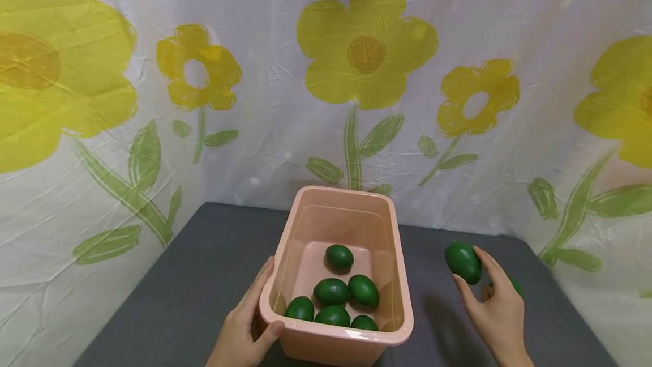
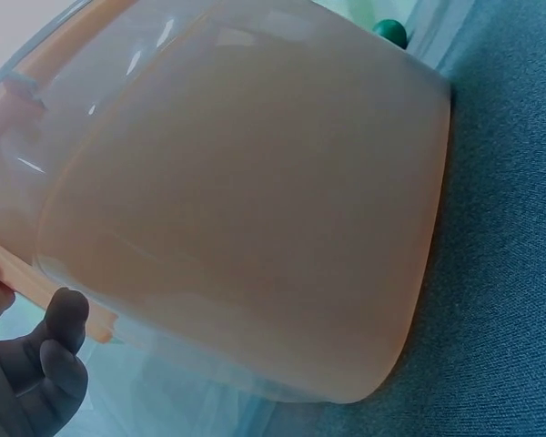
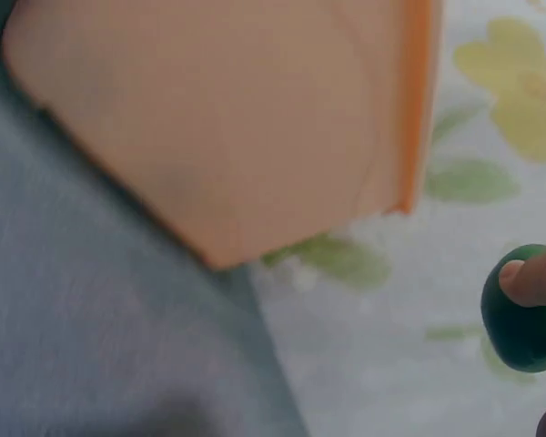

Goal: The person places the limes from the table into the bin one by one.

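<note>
A deep pink plastic bin (image 1: 343,222) stands in the middle of the table, with several green limes (image 1: 331,291) inside, mostly toward its near end. My left hand (image 1: 244,321) grips the bin's near left corner, thumb at the front rim and fingers along the outer left side. To the right of the bin, my right hand (image 1: 499,310) pinches a single lime (image 1: 463,263) between thumb and fingertips, held above the table. In the right wrist view the thumb presses on this lime (image 3: 514,337). Another lime (image 1: 517,286) shows partly behind the right hand.
Dark grey cloth covers the table (image 1: 178,276). A pale curtain (image 1: 265,101) printed with yellow flowers hangs close behind it and along both sides. Beyond the bin, the left wrist view catches a green lime (image 2: 391,33) near the table surface.
</note>
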`<action>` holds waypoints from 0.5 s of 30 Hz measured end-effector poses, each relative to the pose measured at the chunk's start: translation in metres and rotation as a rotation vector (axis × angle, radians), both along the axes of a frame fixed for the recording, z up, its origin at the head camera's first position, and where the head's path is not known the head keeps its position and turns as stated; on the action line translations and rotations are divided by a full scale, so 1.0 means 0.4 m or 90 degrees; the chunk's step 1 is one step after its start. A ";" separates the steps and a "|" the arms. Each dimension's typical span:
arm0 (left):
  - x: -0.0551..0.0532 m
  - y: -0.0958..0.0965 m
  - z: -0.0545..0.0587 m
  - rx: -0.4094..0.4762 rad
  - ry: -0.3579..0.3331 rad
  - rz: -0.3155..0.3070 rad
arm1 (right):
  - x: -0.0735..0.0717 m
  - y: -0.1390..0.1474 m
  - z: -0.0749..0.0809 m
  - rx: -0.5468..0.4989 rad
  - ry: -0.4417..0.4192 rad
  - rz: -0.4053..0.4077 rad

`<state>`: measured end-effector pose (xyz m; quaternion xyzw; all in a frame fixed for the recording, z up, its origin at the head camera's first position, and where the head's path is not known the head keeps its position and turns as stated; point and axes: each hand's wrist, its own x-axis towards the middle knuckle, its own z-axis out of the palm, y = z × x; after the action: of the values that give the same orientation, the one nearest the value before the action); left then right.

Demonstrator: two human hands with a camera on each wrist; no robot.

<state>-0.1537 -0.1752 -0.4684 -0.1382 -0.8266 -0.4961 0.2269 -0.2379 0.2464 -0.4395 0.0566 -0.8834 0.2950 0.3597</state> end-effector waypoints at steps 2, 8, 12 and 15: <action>-0.001 -0.001 -0.001 0.004 0.007 -0.008 | 0.014 -0.014 0.021 -0.029 -0.034 0.001; 0.001 -0.002 -0.001 0.014 -0.005 -0.010 | 0.042 -0.053 0.070 -0.163 -0.161 0.057; 0.001 -0.001 -0.002 0.009 -0.016 -0.003 | 0.051 -0.073 0.090 -0.272 -0.235 0.126; 0.002 -0.001 -0.004 0.002 -0.014 -0.002 | 0.054 -0.088 0.100 -0.340 -0.290 0.171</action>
<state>-0.1530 -0.1756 -0.4701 -0.1337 -0.8281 -0.4993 0.2170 -0.2164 0.2111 -0.3994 0.0092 -0.8176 0.5642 0.1143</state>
